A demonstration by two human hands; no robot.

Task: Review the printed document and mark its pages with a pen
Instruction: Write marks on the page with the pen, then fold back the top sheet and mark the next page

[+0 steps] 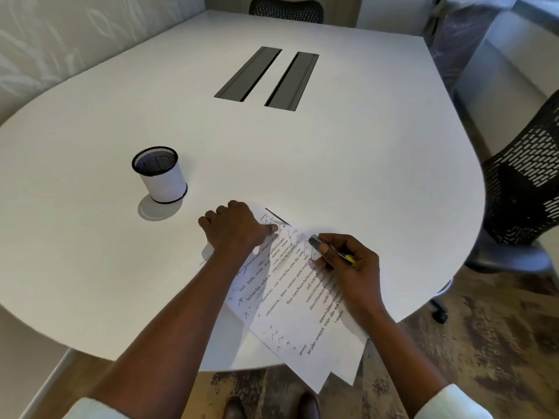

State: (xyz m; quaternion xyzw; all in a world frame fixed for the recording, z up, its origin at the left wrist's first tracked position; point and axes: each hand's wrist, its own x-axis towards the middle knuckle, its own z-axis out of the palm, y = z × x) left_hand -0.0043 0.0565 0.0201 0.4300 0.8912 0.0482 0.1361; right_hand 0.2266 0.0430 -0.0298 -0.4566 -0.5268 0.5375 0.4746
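A printed document [290,300] of several loose white pages lies fanned on the near right part of the white table [272,152], its lower corners hanging over the table edge. Check marks show on the pages. My left hand [234,228] presses flat on the top left of the pages, thumb pointing right. My right hand [351,264] rests on the upper right of the top page and grips a pen [331,249] with a dark tip end and a yellow patch; the pen's tip points up-left, over the paper.
A black mesh pen holder [159,174] with a white lining stands left of the pages. Two dark cable slots [266,77] are set in the table's middle. One mesh office chair [526,189] stands at the right, another chair [286,9] at the far end.
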